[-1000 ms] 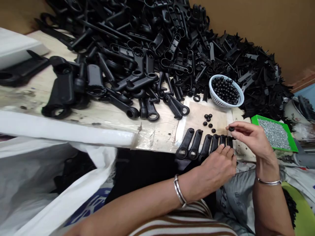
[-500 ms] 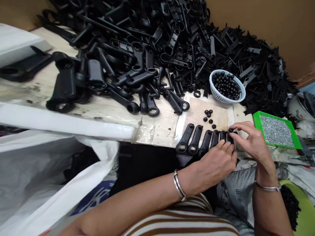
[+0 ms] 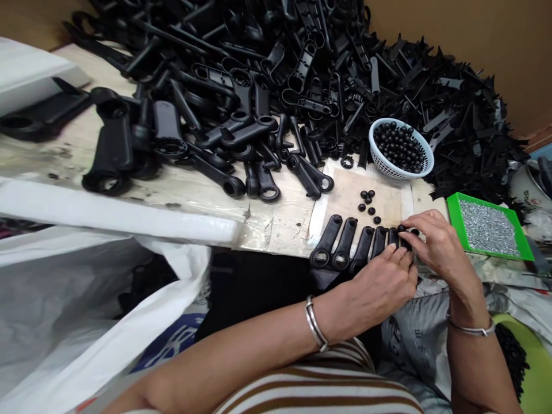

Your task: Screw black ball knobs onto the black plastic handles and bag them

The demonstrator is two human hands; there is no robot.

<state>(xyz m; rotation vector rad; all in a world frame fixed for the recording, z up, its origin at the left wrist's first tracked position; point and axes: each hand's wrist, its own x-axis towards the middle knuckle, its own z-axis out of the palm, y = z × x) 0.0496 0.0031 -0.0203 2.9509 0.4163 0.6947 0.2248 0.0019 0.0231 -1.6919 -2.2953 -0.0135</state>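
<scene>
A row of several black plastic crank handles point(image 3: 344, 244) lies along the table's front edge, their wide ringed ends towards me. My left hand point(image 3: 383, 279) is curled over the near ends of the handles at the right of the row, its fingers pressed on them. With thumb and index finger, my right hand point(image 3: 442, 244) pinches a small round black knob point(image 3: 401, 228) at the far end of one of these handles. The fingers partly hide both knob and handle. Behind the row lie several loose black knobs point(image 3: 368, 200).
A light blue basket point(image 3: 376, 164) full of black knobs stands behind the loose ones. To the right is a green tray point(image 3: 456, 225) of small metal pins. A large heap of black plastic parts point(image 3: 259, 63) covers the back. White foam point(image 3: 116, 213) edges the table at left.
My right hand has shifted slightly left, bringing the pinched knob to the handle's end. My left hand stays on the handles. The whole view has moved a little.
</scene>
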